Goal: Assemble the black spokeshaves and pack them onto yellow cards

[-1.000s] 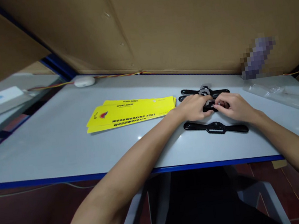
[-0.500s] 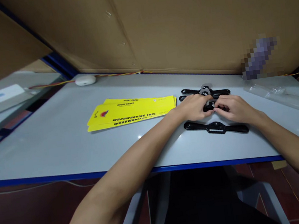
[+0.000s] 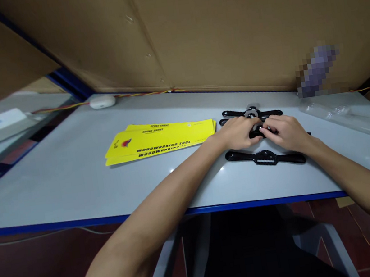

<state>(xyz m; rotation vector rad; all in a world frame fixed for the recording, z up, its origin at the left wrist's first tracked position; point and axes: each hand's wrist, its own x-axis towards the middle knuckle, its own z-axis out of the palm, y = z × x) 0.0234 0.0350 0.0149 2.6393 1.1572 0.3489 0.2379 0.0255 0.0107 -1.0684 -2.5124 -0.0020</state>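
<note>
A: Nearest thing, go.
B: Bare black frame (image 3: 265, 157) on the table (image 3: 191, 187), right of centre, just below mid-frame. Long axis left-right, right end dipping slightly lower; slot on the near side.

A: Next out?
B: Held tool (image 3: 256, 132), just above it in the frame, under both hands. Mostly covered. A dark tip pokes out past the right wrist, so I'd call its axis left-right too; which side faces up, can't tell.

A: Hands?
B: Left hand (image 3: 241, 132) wraps its left part, fingers curled, gripping. Right hand (image 3: 284, 131) pinches at the middle, thumb and fingers together; exact part hidden.

A: Handling?
B: My guess: metal, stiff, a bit heavy for its size, not fragile. Glossy finish, could slip. Best hold is the handles, one hand to steady, fingertips for the small middle bits.

A: Farther?
B: Second tool (image 3: 229, 122), partly behind the left hand, then the farthest tool (image 3: 252, 108). Both run left-right, pale metal plates at their middles. Yellow cards (image 3: 161, 138) overlap left of the hands, printed "WOODWORKING TOOL". Clear plastic packaging (image 3: 342, 118) at right, slanting down to the right.

A: Back?
B: White device (image 3: 102, 102) upper left with wires, cardboard wall (image 3: 225, 28) across the top.
</note>
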